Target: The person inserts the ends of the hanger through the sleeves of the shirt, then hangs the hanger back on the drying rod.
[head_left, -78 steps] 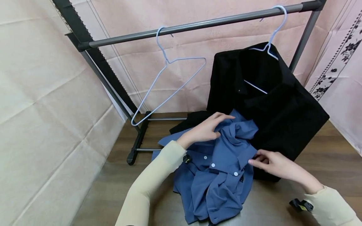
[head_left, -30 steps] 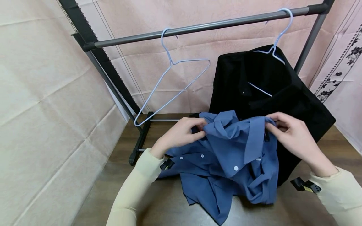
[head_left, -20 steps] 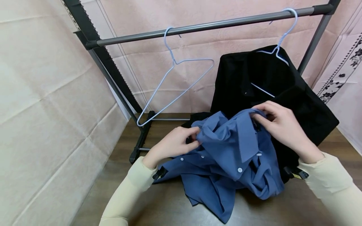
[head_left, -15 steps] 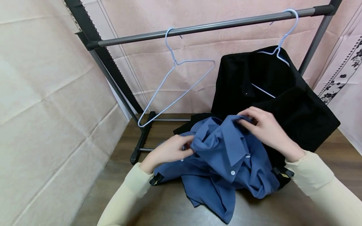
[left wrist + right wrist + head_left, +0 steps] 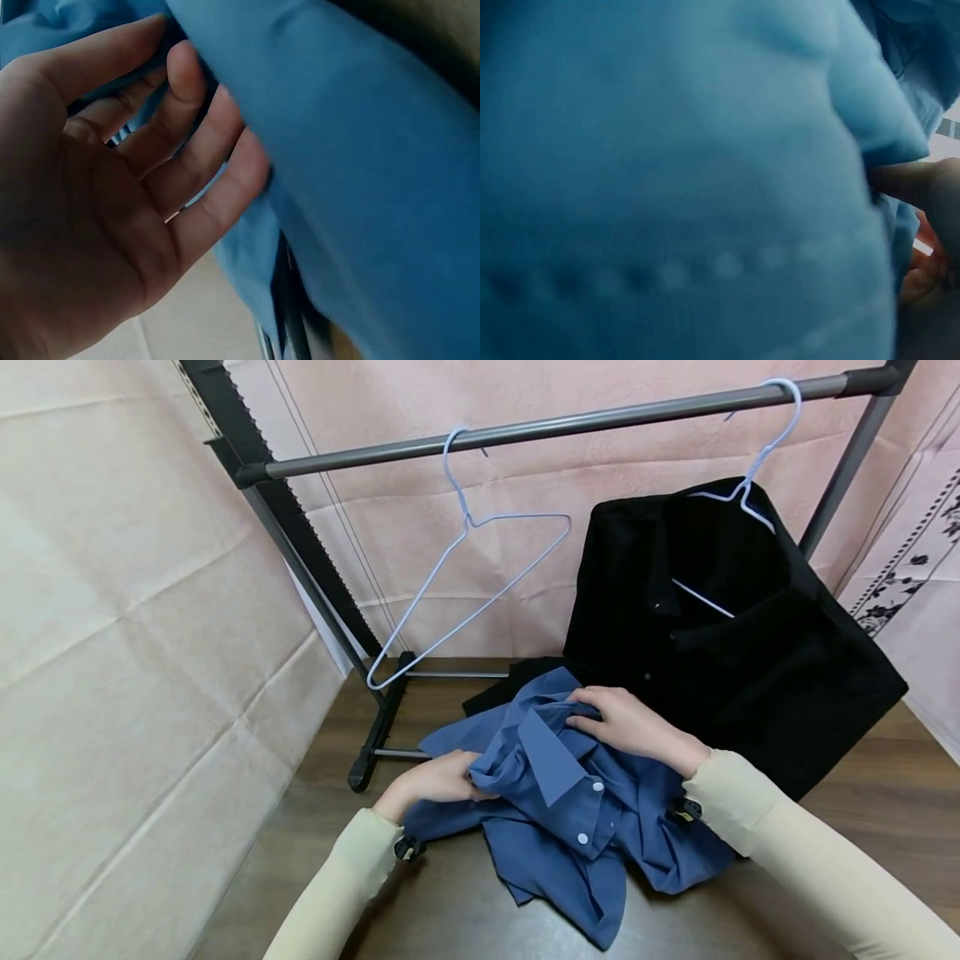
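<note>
A blue button-up shirt [image 5: 652, 810] lies crumpled on the wooden surface, its pointed collar [image 5: 551, 760] turned up between the hands. My left hand [image 5: 442, 777] pinches the cloth on the left side of the collar. In the left wrist view, the thumb and fingers of this left hand [image 5: 112, 187] curl at a fold of the shirt [image 5: 360, 150]. At the collar's upper right, my right hand [image 5: 633, 722] grips the fabric between thumb and fingers. Shirt cloth [image 5: 667, 150] fills most of the right wrist view and hides part of that hand.
A bare light-blue wire hanger [image 5: 468, 518] hangs from the grey rack bar [image 5: 585, 425]. To its right, a black shirt [image 5: 735, 693] hangs on another hanger [image 5: 772, 443], close behind my right hand. The rack's foot [image 5: 382, 722] stands at the left on the wooden surface [image 5: 300, 877].
Both hands have come to grip the shirt near its collar. The right hand has since moved left and down with the cloth, and the left hand slightly left and lower. The collar now points down.
</note>
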Demonstrator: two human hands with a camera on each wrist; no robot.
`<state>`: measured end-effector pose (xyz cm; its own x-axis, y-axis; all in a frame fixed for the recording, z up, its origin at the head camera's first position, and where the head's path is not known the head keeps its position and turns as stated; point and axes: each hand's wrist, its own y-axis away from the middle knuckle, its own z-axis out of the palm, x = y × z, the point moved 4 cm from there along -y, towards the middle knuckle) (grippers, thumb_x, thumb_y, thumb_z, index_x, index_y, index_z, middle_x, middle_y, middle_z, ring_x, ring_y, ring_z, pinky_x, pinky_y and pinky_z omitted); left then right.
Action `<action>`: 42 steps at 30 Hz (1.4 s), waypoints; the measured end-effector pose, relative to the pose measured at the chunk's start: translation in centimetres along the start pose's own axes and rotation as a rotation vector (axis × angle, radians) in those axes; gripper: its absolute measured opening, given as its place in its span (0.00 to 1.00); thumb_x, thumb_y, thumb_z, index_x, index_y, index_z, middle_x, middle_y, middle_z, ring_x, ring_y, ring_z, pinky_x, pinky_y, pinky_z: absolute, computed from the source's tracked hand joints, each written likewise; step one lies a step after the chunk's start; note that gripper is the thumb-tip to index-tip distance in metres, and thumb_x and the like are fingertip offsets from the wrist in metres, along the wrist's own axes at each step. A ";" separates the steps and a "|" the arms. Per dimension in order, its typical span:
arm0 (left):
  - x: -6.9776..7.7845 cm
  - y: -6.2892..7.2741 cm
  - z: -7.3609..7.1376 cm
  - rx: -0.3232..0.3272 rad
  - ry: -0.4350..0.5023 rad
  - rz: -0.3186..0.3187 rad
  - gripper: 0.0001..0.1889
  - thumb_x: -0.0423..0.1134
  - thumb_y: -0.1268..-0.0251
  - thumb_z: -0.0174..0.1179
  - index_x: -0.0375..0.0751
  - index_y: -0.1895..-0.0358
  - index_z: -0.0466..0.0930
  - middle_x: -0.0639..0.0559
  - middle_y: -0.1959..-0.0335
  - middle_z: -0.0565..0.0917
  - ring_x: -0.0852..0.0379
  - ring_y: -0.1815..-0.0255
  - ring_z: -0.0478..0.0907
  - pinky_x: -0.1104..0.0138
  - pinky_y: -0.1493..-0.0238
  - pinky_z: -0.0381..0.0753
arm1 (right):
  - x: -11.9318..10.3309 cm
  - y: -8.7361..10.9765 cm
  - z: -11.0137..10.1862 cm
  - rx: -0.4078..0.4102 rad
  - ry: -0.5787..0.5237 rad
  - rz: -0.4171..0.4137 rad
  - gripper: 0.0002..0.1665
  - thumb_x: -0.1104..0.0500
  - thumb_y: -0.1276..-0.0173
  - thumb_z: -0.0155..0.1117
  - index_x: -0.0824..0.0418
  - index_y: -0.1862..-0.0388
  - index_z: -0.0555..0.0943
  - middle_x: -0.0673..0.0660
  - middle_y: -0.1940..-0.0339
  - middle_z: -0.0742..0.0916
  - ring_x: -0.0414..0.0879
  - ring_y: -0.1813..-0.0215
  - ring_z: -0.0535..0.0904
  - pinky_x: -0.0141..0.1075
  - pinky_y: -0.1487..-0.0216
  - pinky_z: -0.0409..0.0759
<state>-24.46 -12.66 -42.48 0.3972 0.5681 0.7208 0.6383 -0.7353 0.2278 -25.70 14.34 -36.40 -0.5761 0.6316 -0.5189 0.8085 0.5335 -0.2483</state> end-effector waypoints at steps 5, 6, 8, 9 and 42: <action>0.8 0.7 -2.1 0.082 -0.083 0.055 0.05 0.28 0.32 0.58 0.44 0.62 0.78 0.57 0.73 0.77 0.62 0.74 0.73 0.68 0.69 0.73 | 0.2 0.4 -0.1 -0.041 -0.022 0.007 0.14 0.59 0.26 0.65 0.58 0.44 0.82 0.53 0.51 0.86 0.47 0.51 0.82 0.47 0.47 0.78; 1.3 1.0 -2.8 0.131 -0.098 0.061 0.05 0.28 0.30 0.57 0.43 0.59 0.79 0.55 0.70 0.79 0.61 0.71 0.74 0.67 0.68 0.75 | 0.1 0.6 -0.5 -0.035 -0.027 0.010 0.15 0.59 0.26 0.65 0.58 0.43 0.82 0.55 0.49 0.85 0.48 0.49 0.82 0.48 0.46 0.78; 2.5 1.5 -4.2 0.250 -0.123 0.075 0.05 0.30 0.27 0.56 0.43 0.57 0.81 0.52 0.64 0.83 0.59 0.66 0.77 0.65 0.65 0.78 | -0.1 1.0 -1.3 -0.022 -0.031 0.025 0.17 0.58 0.27 0.67 0.58 0.41 0.81 0.55 0.47 0.85 0.50 0.48 0.82 0.49 0.46 0.78; 3.3 1.8 -4.7 0.310 -0.122 0.083 0.06 0.32 0.25 0.56 0.44 0.54 0.82 0.52 0.61 0.84 0.59 0.62 0.78 0.64 0.63 0.79 | -0.2 1.3 -1.8 -0.014 -0.030 0.029 0.18 0.58 0.28 0.68 0.58 0.41 0.80 0.56 0.47 0.84 0.50 0.49 0.81 0.49 0.48 0.79; 6.5 -1.9 2.6 0.178 -0.163 0.018 0.16 0.39 0.30 0.59 0.45 0.41 0.77 0.57 0.61 0.79 0.60 0.66 0.75 0.67 0.61 0.73 | 3.2 14.3 0.7 -0.201 -0.012 0.200 0.42 0.37 0.30 0.65 0.62 0.28 0.70 0.63 0.34 0.78 0.57 0.39 0.77 0.55 0.45 0.78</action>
<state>-21.38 -6.58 -39.98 0.5017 0.6180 0.6053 0.7304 -0.6776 0.0864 -15.86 23.61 -42.21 -0.4055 0.7294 -0.5509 0.8653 0.5006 0.0260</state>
